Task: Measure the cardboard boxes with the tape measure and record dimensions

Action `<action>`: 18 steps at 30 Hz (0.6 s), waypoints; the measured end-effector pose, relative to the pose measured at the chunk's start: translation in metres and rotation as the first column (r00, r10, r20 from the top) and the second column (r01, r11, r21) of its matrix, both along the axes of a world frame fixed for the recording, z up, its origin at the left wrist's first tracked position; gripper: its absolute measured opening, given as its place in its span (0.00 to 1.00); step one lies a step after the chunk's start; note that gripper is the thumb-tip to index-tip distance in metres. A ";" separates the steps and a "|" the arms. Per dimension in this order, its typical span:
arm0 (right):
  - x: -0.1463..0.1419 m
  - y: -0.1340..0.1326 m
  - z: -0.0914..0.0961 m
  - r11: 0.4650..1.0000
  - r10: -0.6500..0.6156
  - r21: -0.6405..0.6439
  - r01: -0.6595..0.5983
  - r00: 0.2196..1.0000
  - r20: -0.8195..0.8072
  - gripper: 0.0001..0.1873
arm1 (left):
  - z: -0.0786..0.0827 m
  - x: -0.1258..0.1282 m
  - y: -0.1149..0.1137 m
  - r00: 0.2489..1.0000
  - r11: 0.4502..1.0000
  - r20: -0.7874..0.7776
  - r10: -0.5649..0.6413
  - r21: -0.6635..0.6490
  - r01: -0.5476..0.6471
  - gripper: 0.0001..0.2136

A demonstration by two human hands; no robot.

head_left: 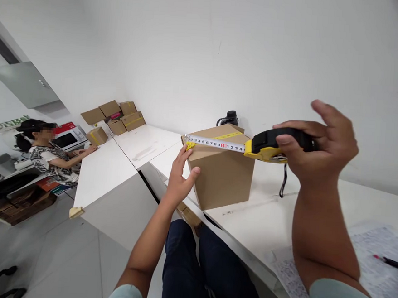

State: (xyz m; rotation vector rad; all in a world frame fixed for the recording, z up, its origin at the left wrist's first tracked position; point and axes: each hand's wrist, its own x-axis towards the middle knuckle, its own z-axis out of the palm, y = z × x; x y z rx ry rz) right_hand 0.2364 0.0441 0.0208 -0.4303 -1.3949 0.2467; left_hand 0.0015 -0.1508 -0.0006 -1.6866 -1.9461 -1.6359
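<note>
"Fingers of the left hand: what state do I record for them from my remote seat?"

"Apart from the thumb, not closed in a grip. I see their tips at the free end of the tape blade, by the upper left edge of a cardboard box; the thumb lies by the box's near face."

"And the right hand?"

"Its thumb and fingers are clamped on the black-and-yellow case of the tape measure, with one finger raised clear. I place the case just beyond the box's right edge, held above the tabletop, a black strap hanging beneath."

"Which spatial relation do I mark as the principal one?"

"Blade to box. The case lies to the right of the left fingers, and the blade bridges the two hands over the top face. The left hand is nearer the zero end and the box; the right has the case. Whether the blade touches the cardboard along its whole length, I cannot tell."

"Which way does the tape measure point?"

"Its mouth faces left, towards the left fingers. I trace its long axis from left to right, dipping slightly rightward in the head view. A yellow strip on the box top slants away beyond it, towards the far right."
</note>
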 end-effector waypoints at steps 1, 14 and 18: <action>0.002 -0.006 0.002 0.999 0.029 -0.020 -0.028 0.998 0.051 0.37 | -0.001 -0.003 0.003 1.000 1.000 0.006 -0.017 -0.024 0.017 0.27; 0.000 0.015 -0.009 0.991 0.080 0.099 -0.089 0.993 0.091 0.33 | -0.007 -0.024 0.019 0.972 0.987 0.185 -0.147 -0.031 0.155 0.31; 0.003 0.029 -0.012 0.974 0.084 0.207 -0.088 0.996 0.030 0.42 | -0.004 -0.043 0.016 0.981 0.990 0.143 -0.129 0.075 0.119 0.30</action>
